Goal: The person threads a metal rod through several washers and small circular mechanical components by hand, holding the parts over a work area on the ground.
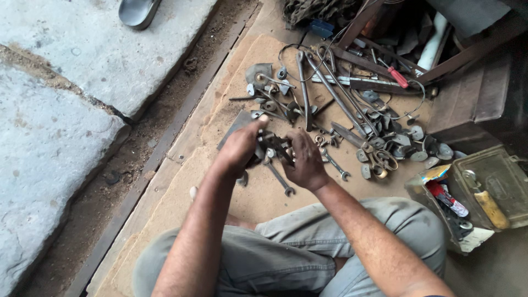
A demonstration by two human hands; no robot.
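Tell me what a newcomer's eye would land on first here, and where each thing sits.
First, the left hand and right hand meeting at the centre over a bundle of spanners on the brown board. Beyond them, up and to the right, a spread of dark metal tools, with a red-handled screwdriver near the top. At the right edge sits an open green metal box holding a yellow-handled tool.

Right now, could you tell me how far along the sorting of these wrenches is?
Early. Both the left hand and right hand hold a bunch of wrenches. Loose tools lie scattered on the cardboard, and the open metal box holds only a few items.
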